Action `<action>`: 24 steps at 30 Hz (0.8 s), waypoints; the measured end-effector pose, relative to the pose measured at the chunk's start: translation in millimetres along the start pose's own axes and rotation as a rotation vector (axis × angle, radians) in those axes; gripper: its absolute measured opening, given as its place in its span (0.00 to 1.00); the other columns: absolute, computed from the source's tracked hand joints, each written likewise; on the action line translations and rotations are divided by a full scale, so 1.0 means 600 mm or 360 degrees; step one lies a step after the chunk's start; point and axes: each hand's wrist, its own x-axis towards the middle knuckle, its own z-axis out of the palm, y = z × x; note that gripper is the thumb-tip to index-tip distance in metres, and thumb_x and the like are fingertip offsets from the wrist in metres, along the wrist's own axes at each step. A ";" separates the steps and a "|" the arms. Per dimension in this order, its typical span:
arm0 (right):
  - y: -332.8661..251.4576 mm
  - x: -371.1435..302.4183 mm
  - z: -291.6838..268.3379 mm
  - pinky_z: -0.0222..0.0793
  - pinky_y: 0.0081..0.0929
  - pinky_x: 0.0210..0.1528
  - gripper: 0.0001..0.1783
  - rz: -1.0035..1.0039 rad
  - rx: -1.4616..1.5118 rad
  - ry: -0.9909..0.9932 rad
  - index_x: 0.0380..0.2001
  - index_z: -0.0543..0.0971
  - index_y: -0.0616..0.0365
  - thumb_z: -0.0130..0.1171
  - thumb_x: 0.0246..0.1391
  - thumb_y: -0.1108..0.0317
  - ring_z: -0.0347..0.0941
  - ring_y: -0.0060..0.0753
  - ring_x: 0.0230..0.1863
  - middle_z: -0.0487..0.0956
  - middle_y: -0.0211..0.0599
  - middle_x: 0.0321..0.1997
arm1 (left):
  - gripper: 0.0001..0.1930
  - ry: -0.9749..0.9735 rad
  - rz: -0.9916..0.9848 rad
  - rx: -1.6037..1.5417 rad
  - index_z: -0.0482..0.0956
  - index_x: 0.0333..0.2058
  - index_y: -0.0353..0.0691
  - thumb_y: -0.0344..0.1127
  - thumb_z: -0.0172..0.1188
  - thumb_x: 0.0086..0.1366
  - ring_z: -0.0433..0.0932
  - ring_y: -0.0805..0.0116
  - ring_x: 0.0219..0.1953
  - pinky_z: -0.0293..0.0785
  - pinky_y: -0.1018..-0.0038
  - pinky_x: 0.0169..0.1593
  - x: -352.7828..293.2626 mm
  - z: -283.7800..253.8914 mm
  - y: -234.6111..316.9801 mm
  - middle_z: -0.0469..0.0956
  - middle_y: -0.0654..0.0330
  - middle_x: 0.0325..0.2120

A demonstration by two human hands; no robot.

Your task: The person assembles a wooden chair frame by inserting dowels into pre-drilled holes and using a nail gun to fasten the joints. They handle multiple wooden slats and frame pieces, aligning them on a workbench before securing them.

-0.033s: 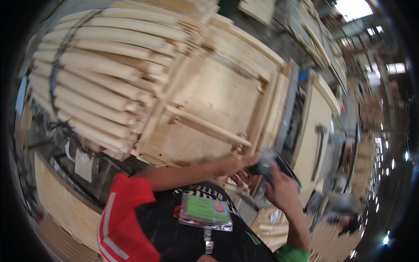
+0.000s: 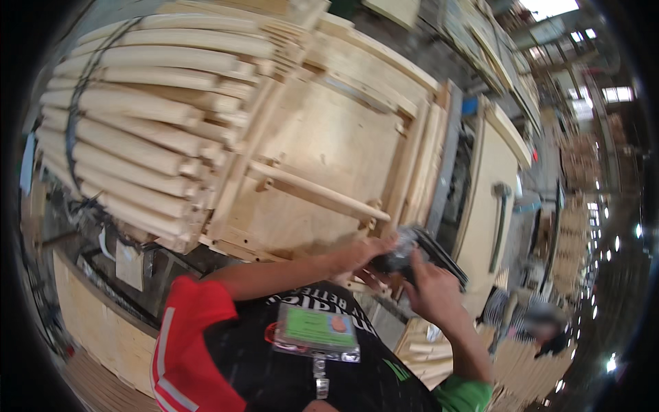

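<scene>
Close in front of my body, both hands are on a dark grey and black nail gun [image 2: 399, 257] with a long narrow black part on its right side; motion blurs its details. My right hand [image 2: 434, 290] is wrapped round it from the right. From the left, my left hand [image 2: 364, 257] grips its grey head, with some fingers hidden beneath. Just beyond the tool lies a pale wooden frame with a plywood panel [image 2: 309, 141]. A round wooden rail [image 2: 319, 191] crosses this frame, its right end near the tool.
Bundled curved wooden slats [image 2: 137, 103], bound with a dark strap [image 2: 74, 127], lie at the left. A hammer [image 2: 501, 223] rests on a board [image 2: 477, 226] at the right. Another person [image 2: 539, 319] is at the lower right. Wood pieces [image 2: 429, 353] lie beside my right forearm.
The view has shifted slightly, so the frame and slats sit a little further left. My hands and the nail gun appear slightly further left too, with the same hold.
</scene>
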 end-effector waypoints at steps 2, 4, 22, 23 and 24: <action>-0.033 0.011 0.019 0.78 0.50 0.44 0.43 -0.0063 0.0010 -0.0096 0.67 0.65 0.69 0.68 0.56 0.55 0.83 0.61 0.40 0.84 0.57 0.40 | 0.28 0.0142 -0.0068 -0.0221 0.76 0.58 0.44 0.61 0.61 0.72 0.85 0.66 0.37 0.84 0.73 0.34 -0.016 -0.014 -0.018 0.84 0.59 0.42; -0.039 0.045 0.031 0.78 0.51 0.45 0.44 0.0013 0.0111 -0.0417 0.67 0.65 0.69 0.67 0.57 0.51 0.83 0.61 0.40 0.84 0.57 0.38 | 0.26 0.0164 -0.0083 -0.0342 0.76 0.57 0.45 0.57 0.62 0.71 0.85 0.67 0.36 0.83 0.73 0.33 -0.034 -0.039 -0.029 0.84 0.59 0.41; -0.024 0.157 0.020 0.77 0.49 0.56 0.37 0.0185 0.0354 -0.0753 0.53 0.77 0.72 0.61 0.61 0.42 0.83 0.62 0.52 0.84 0.64 0.47 | 0.21 0.0236 -0.0120 -0.0775 0.81 0.53 0.46 0.52 0.64 0.69 0.85 0.61 0.36 0.81 0.70 0.37 0.006 -0.130 -0.061 0.86 0.57 0.43; -0.024 0.156 0.023 0.76 0.50 0.56 0.38 0.0184 0.0349 -0.0758 0.54 0.76 0.72 0.62 0.61 0.43 0.82 0.64 0.51 0.84 0.65 0.45 | 0.21 0.0262 -0.0132 -0.0761 0.81 0.53 0.46 0.52 0.64 0.69 0.85 0.61 0.36 0.81 0.70 0.37 0.007 -0.130 -0.063 0.86 0.57 0.43; -0.023 0.156 0.025 0.76 0.52 0.55 0.38 0.0179 0.0336 -0.0755 0.55 0.75 0.73 0.62 0.61 0.43 0.82 0.67 0.50 0.84 0.66 0.44 | 0.21 0.0285 -0.0132 -0.0745 0.81 0.53 0.46 0.52 0.64 0.69 0.85 0.62 0.36 0.81 0.70 0.37 0.008 -0.129 -0.059 0.86 0.58 0.42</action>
